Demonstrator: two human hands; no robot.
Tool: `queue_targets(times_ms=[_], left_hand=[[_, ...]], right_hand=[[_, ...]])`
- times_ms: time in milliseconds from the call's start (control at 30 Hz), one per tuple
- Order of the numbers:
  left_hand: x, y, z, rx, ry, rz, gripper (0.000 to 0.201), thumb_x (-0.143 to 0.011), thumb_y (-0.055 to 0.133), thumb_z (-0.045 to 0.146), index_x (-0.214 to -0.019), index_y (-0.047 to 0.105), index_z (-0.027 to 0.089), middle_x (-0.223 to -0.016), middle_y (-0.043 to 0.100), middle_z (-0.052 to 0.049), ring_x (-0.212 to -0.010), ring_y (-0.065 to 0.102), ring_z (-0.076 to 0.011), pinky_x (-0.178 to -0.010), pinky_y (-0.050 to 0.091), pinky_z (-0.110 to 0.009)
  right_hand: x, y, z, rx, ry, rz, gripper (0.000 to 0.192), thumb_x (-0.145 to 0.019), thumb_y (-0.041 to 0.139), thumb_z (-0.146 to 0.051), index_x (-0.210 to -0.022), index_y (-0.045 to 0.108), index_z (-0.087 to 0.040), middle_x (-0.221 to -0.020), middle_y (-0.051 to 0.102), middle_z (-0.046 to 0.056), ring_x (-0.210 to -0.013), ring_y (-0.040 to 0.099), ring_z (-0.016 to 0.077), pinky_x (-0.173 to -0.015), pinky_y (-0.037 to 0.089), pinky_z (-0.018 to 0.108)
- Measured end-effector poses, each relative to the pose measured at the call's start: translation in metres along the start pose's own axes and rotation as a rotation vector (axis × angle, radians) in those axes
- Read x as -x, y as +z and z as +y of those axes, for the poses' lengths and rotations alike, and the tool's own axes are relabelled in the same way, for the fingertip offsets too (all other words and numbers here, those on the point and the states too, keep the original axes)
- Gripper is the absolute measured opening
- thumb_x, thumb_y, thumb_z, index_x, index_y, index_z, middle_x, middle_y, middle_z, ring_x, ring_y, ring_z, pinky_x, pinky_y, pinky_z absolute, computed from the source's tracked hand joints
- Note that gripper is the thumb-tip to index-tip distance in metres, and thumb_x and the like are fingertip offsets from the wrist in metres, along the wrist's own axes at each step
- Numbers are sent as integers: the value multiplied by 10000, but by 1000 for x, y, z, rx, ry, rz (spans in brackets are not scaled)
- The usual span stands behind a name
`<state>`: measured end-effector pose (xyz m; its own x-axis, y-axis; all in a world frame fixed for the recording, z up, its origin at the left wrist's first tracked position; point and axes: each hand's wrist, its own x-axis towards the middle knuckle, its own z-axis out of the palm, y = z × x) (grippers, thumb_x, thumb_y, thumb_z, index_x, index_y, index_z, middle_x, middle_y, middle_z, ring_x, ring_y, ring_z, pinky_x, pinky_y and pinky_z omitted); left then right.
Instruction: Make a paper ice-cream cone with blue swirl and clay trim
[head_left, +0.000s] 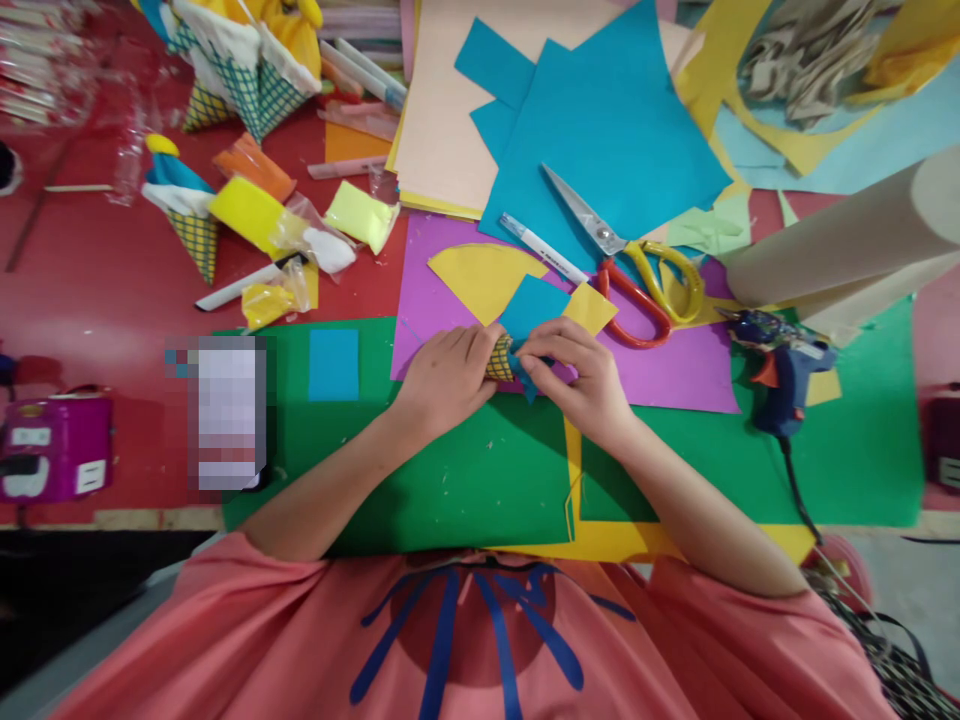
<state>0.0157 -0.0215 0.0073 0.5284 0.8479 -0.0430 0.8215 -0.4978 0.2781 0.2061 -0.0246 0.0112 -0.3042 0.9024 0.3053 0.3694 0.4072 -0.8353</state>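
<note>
My left hand (pixel 448 372) grips a small yellow paper cone with a dark grid pattern (pixel 500 358). My right hand (pixel 576 375) pinches a blue piece of paper (pixel 531 305) against that cone. Both hands rest over a purple sheet (pixel 675 370) lying on green sheets (pixel 465 480). A yellow fan-shaped cutout (pixel 476 278) and a small yellow square (pixel 590 306) lie just beyond my fingers.
Scissors with red and yellow handles (pixel 637 275) and a white pen (pixel 541 247) lie behind my right hand. A blue glue gun (pixel 780 370) sits to the right, a cardboard roll (pixel 847 245) behind it. Finished paper cones (pixel 191 215) and clay packets (pixel 360 215) are at the left.
</note>
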Motion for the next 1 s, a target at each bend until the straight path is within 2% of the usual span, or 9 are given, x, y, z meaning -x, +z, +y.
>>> queue_targets(times_ms=[200, 433, 700, 867, 1000], left_hand=[[-1, 0, 0, -27, 0, -38, 483, -817, 583, 221, -1281, 474, 139, -1050, 665, -119, -998, 634, -294, -844, 484, -399], [-1, 1, 0, -38, 6, -24, 502, -818, 574, 211, -1298, 469, 111, -1047, 664, -122, -986, 637, -296, -827, 498, -398], [-2, 2, -1, 11, -26, -38, 489, -805, 577, 196, -1281, 483, 136, -1067, 659, -118, -996, 632, -287, -846, 496, -410], [-1, 2, -2, 34, -18, 8, 507, -800, 609, 214, -1282, 481, 121, -1069, 658, -124, -994, 632, -288, -852, 497, -409], [0, 4, -2, 45, -8, 87, 542, -786, 656, 285, -1273, 471, 133, -1084, 650, -125, -1011, 630, -296, -854, 498, -411]], right_hand=[[-3, -3, 1, -4, -50, -60, 102, -904, 568, -204, -852, 656, -206, -910, 645, 55, -886, 636, 178, -794, 543, 346], [-2, -1, -1, -33, -20, -31, 95, -897, 587, -193, -876, 679, -205, -915, 628, 49, -895, 626, 173, -808, 540, 350], [-1, 0, 3, -27, -90, -75, 100, -897, 599, -188, -874, 697, -181, -926, 628, 71, -898, 631, 176, -802, 547, 343], [0, -3, 0, -17, -104, -68, 87, -899, 607, -201, -942, 683, -203, -958, 672, 66, -943, 643, 183, -852, 543, 364], [1, -8, -3, -80, -50, -27, 212, -891, 631, -283, -1093, 627, -217, -1038, 697, 70, -986, 652, 198, -865, 551, 372]])
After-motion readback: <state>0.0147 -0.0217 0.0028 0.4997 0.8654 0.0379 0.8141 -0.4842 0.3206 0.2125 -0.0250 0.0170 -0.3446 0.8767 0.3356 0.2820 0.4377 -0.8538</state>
